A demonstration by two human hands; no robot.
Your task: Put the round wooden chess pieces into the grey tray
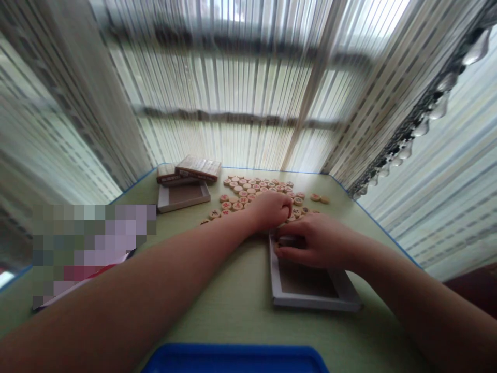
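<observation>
While the left hand point(272, 210), closed in a fist, rests on round wooden game pieces point(252, 189) near the table's point(233, 316) far edge, the right hand point(310, 241) lies, fingers bent, on a shallow grey box's point(314, 302) far rim nearer the right edge; its grip is unclear.

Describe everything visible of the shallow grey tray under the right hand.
The shallow grey rectangular tray looks like cardboard: a pale raised rim around a darker brownish floor. It lies flat on the green table, right of centre, long side running away from the camera. The right hand rests over its far end, fingers curled at the rim; the left hand sits just beyond it. The visible floor is bare.
</observation>
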